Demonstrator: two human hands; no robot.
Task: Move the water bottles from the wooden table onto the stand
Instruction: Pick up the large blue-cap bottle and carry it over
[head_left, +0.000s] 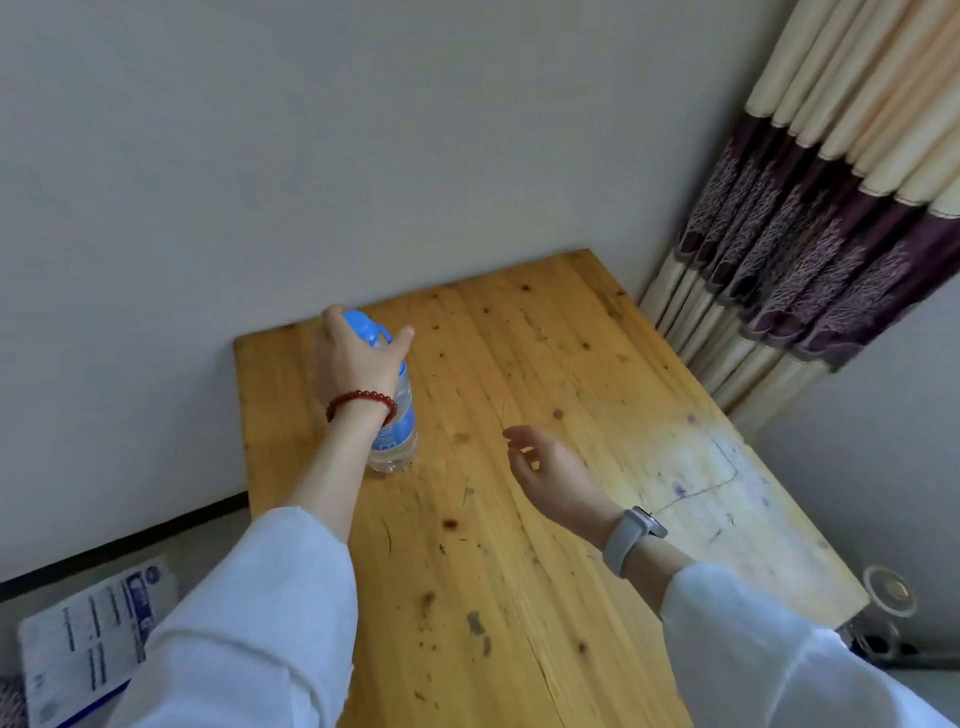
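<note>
A clear water bottle (399, 431) with a blue cap and blue label stands upright near the far left of the wooden table (545, 415). My left hand (353, 358), with a red bead bracelet on the wrist, is curled around the bottle's neck and shoulder, with the thumb out to the right. The bottle's base rests on the wood. My right hand (550, 467), with a grey watch on the wrist, hovers over the middle of the table, fingers loosely curled and holding nothing. No stand is in view.
A grey wall runs along the table's far side. Cream and purple curtains (810, 223) hang at the right corner. A printed white sack (88, 639) lies on the floor at the lower left. A round metal object (889, 590) sits beyond the table's right edge.
</note>
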